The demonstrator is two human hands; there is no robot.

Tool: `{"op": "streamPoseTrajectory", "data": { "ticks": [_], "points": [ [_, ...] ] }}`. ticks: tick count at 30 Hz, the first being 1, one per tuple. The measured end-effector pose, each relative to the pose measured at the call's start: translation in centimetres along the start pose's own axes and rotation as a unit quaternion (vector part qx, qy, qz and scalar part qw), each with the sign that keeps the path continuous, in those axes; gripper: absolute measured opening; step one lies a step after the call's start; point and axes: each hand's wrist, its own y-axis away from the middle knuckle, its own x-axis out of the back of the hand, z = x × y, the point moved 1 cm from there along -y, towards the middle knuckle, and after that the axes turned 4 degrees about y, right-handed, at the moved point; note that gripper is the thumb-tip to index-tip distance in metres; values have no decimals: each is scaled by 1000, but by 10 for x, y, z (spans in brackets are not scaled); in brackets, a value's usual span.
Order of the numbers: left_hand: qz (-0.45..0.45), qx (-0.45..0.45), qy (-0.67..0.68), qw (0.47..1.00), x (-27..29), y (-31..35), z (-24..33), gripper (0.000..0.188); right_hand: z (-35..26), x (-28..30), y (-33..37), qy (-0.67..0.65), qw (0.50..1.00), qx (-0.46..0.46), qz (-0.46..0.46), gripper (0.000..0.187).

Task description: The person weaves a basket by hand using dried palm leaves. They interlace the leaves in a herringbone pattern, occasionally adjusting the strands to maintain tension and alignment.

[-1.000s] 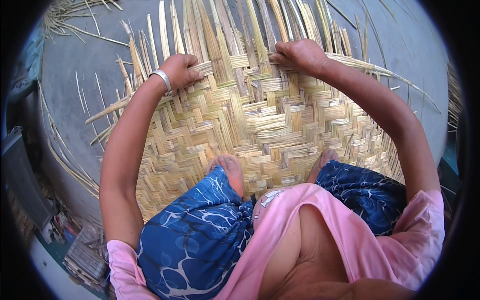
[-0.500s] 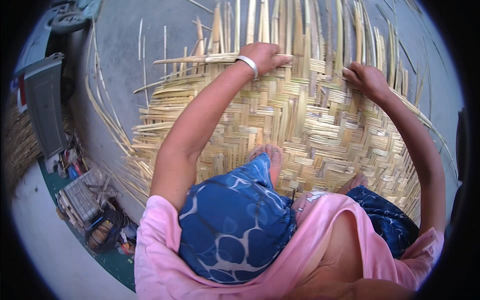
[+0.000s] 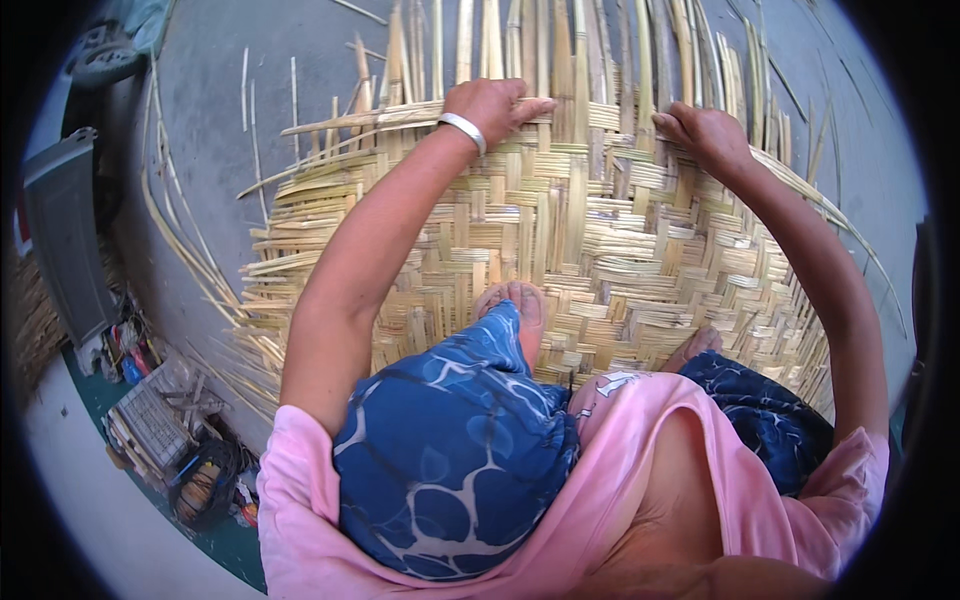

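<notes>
Head view — what do the hands do?
— Both press on a woven bamboo mat (image 3: 600, 240) spread on the ground. Left hand (image 3: 492, 103) grips a horizontal strip (image 3: 360, 120) at the mat's far edge; right hand (image 3: 708, 135) curls its fingers around upright strips there.

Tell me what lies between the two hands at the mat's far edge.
In the head view, upright bamboo strips of the woven mat rise between the left hand and right hand; nothing else lies there.
</notes>
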Motion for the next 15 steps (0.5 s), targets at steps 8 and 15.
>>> {"op": "streamPoseTrajectory", "data": {
  "ticks": [8, 15],
  "points": [
    [36, -18, -18, 999, -7, -1, 3, 55, 5, -4, -2, 14, 1000, -8, -22, 43],
    [59, -68, -52, 995, -6, 15, 10, 48, 0, 3, 9, 24, 998, -16, -55, 41]
  ]
}}
